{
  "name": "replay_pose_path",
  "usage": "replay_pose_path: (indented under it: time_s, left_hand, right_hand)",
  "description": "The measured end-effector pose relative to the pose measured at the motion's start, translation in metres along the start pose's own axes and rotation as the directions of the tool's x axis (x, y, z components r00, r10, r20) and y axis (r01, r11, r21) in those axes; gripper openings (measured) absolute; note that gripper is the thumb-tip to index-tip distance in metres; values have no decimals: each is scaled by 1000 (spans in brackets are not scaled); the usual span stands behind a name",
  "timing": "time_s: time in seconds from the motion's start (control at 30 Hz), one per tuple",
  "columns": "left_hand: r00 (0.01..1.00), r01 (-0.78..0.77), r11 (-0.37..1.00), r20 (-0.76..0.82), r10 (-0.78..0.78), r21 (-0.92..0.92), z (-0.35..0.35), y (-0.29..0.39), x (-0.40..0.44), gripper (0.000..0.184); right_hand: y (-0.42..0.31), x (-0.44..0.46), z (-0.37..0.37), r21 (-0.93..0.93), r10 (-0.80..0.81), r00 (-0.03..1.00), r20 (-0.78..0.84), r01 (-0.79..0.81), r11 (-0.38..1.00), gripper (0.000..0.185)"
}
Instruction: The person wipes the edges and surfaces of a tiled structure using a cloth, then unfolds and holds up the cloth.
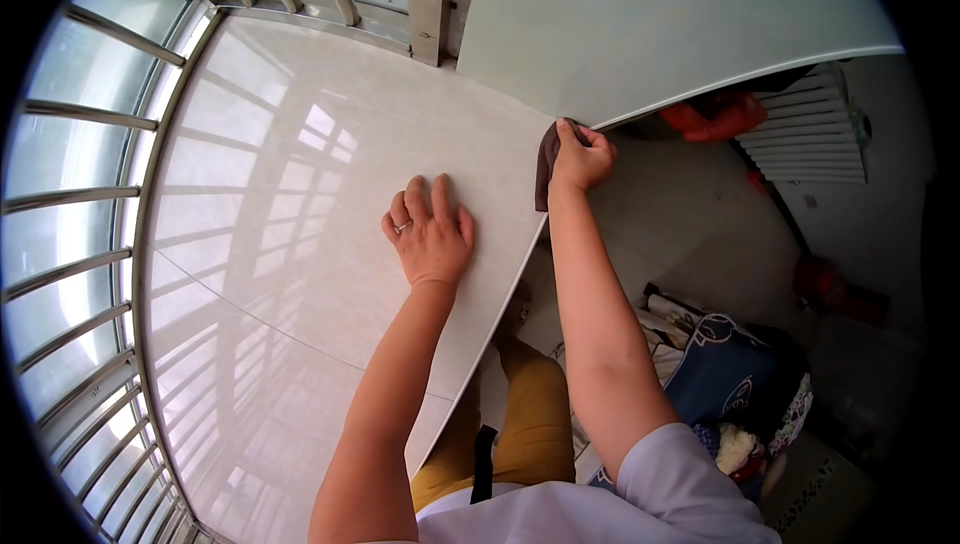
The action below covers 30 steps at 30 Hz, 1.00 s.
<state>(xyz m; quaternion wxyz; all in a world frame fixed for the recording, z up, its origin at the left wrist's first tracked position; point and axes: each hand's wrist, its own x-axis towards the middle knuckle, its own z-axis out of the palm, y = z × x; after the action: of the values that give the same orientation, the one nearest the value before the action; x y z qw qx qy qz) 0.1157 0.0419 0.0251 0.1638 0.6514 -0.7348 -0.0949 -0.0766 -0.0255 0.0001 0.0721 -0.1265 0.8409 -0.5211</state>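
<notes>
My right hand [583,156] pinches a dark brown cloth [545,166] at the edge of a glossy, pale tiled ledge [330,174]. Part of the cloth drapes over that edge, close to the lower corner of a pale green panel [680,24]. My left hand [432,231] rests palm down on the ledge, fingers spread, with a ring on one finger. Nothing is in the left hand. The part of the cloth inside my right fingers is hidden.
Metal window bars [80,194] line the left side and the top. Below the ledge on the right, a dark blue patterned bag [730,369] sits among piled items. A red object [715,118] and a white slatted piece [808,129] are beyond the panel's lower edge.
</notes>
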Motion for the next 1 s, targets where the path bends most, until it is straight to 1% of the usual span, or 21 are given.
replay_pose_path:
  time_s: [0.1,0.3,0.37,0.4,0.47,0.5,0.57,0.6,0.63,0.7,0.73,0.8,0.83,0.9,0.93,1.0]
  left_hand:
    - [1000,-1,1000,12,1,0,0,-1,-2,42]
    - [1000,-8,1000,14,8,6,1,0,-1,42]
    - [1000,-14,1000,14,13,12,0,-1,-1,42]
    - [1000,-6,1000,27,5,17,-1,0,0,43]
    - [999,-3,1000,48,2,25,-1,1,-3,43]
    - [999,-1,1000,42,0,31,0,1,-3,43]
    - [1000,-1,999,25,0,38,0,1,0,44]
    - [1000,1,999,26,-2,35,0,1,0,44]
    - [1000,4,999,28,-5,32,0,2,-1,44]
    - [1000,-1,1000,21,0,31,0,2,0,44]
    - [1000,-6,999,15,6,32,-1,2,-1,44]
    - [1000,-2,999,21,2,33,-1,2,-1,44]
    - [1000,0,1000,22,-1,31,-1,3,0,44]
    - [1000,-2,999,18,1,33,1,2,0,44]
    - [1000,-3,999,21,2,34,2,0,-1,44]
    - [1000,-4,999,20,3,38,1,0,-1,44]
  right_hand:
    - [5,2,0,8,18,1000,-9,-18,1000,23]
    - [4,1,-1,39,-38,998,42,36,999,24]
    - [4,-1,2,121,-73,997,-7,73,990,25]
    - [1,-2,3,123,-66,998,-7,66,990,25]
    - [-5,-4,0,43,-9,1000,-20,10,999,24]
    - [2,-1,-1,41,-5,1000,-25,6,999,24]
    - [11,5,4,99,-64,998,-13,65,993,23]
    - [7,2,-5,82,-66,997,50,62,995,21]
    - [10,4,-9,83,-67,997,49,63,995,21]
    - [14,5,-19,87,-215,964,157,203,975,17]
    - [15,3,-21,85,-211,964,159,200,976,17]
    - [15,2,-23,168,-273,937,219,239,956,16]
    - [14,3,-23,169,-272,938,217,238,956,16]
    - [13,3,-19,167,-279,954,114,258,952,15]
    - [13,2,-17,168,-273,955,116,252,953,15]
    - [14,4,-11,88,-258,965,46,253,963,17]
